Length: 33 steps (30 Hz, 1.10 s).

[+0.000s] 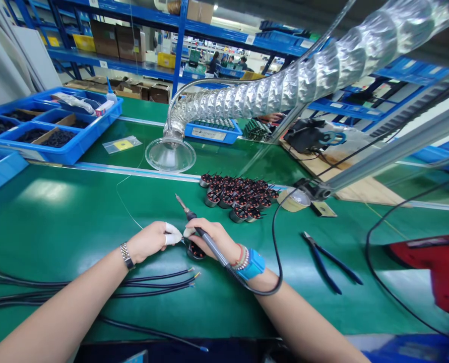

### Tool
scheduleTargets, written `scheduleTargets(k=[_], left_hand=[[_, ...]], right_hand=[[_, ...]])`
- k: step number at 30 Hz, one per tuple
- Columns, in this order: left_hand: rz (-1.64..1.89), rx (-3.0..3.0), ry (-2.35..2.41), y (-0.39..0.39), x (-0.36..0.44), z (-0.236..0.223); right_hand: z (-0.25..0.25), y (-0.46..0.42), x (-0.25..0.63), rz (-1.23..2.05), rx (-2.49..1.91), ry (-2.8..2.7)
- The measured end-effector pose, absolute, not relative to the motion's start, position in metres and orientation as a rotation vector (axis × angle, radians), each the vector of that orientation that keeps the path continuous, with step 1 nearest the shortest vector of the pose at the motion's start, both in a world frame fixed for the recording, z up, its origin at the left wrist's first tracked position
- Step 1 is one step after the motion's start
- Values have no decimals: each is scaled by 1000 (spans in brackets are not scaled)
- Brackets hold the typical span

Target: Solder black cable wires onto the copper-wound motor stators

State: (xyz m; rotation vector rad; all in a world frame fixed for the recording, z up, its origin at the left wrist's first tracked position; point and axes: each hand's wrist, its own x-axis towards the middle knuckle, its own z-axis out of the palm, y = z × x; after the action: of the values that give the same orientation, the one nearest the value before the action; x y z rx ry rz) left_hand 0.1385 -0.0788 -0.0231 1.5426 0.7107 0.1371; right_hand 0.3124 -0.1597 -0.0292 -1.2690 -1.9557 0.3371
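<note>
My right hand (pixel 216 237) is closed round a soldering iron (pixel 209 242), whose bare tip points up and away to the left. Its thumb and fingertip also reach down to a small round motor part (pixel 196 250) with a dark, copper-spotted top. My left hand (pixel 152 241), with white finger covers, pinches at that part's left edge. A thin solder wire (pixel 128 209) runs across the bench into the left hand. What else lies between the left fingertips is too small to make out. Black cables (pixel 156 282) with stripped, coloured ends lie below the left wrist.
Several similar motor parts (pixel 239 194) stand grouped beyond my hands. A fume extraction hood (pixel 170 155) hangs over the bench on a silver duct. At right lie blue-handled pliers (pixel 328 262) and a red tool (pixel 436 272). Blue divided bins (pixel 73 151) stand at left.
</note>
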Motion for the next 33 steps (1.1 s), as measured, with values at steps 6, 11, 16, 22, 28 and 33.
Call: scheduleTargets(k=[6,11,16,22,28,33], left_hand=[[141,1570,739,-80,139,-24],[132,1583,760,-79,139,-24],[143,1608,778,-80,139,-24],[135,1635,750,-80,139,-18],[123,1748,774,-86,138,-14],[127,1734,748,-88,139,-22]], right_hand=[[-31,-162,309,449,-1335,-1832],[-31,-162,310,555,-1391,-1739],[-30,-160,308,574,-1384,-1751],[-24,-161,305,577,-1408,-1732],[-30,-156,292,503,-1511,-1682],[-32,-167,285,284,-1532,-1750]])
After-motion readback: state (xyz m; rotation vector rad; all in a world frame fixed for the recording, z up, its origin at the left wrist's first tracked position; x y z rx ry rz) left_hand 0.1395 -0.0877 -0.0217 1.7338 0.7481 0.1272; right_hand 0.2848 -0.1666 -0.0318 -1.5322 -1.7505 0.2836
